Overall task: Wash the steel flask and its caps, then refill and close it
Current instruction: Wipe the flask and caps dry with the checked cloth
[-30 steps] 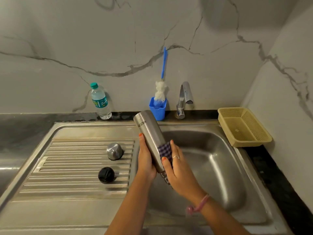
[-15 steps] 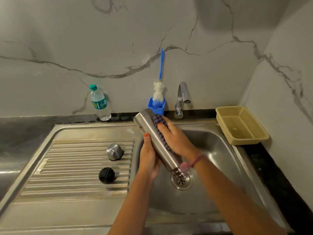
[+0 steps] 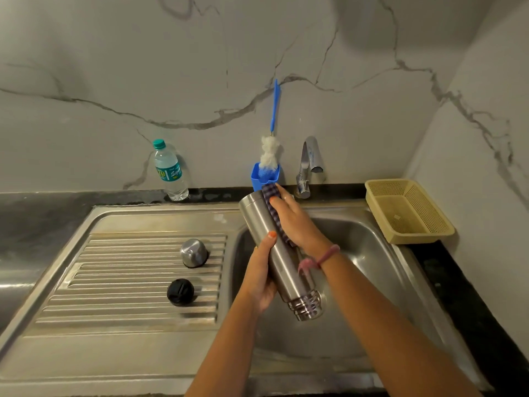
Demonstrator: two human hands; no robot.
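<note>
The steel flask (image 3: 279, 253) is held tilted over the sink basin (image 3: 372, 253), its open threaded mouth pointing down toward me and its base up near the blue holder. My left hand (image 3: 262, 277) grips its middle from the left. My right hand (image 3: 294, 222) presses a purple checked scrub cloth (image 3: 270, 193) against the flask's upper end. The steel outer cap (image 3: 194, 253) and the black inner cap (image 3: 180, 291) lie apart on the ribbed drainboard (image 3: 114, 282).
A blue holder (image 3: 259, 176) with a bottle brush (image 3: 270, 150) stands by the tap (image 3: 309, 164) at the back. A plastic water bottle (image 3: 169, 170) is at the back left, a yellow basket (image 3: 406, 210) at the sink's right.
My right hand slid the cloth from the flask's lower part up to its far end. The left hand kept its grip on the flask.
</note>
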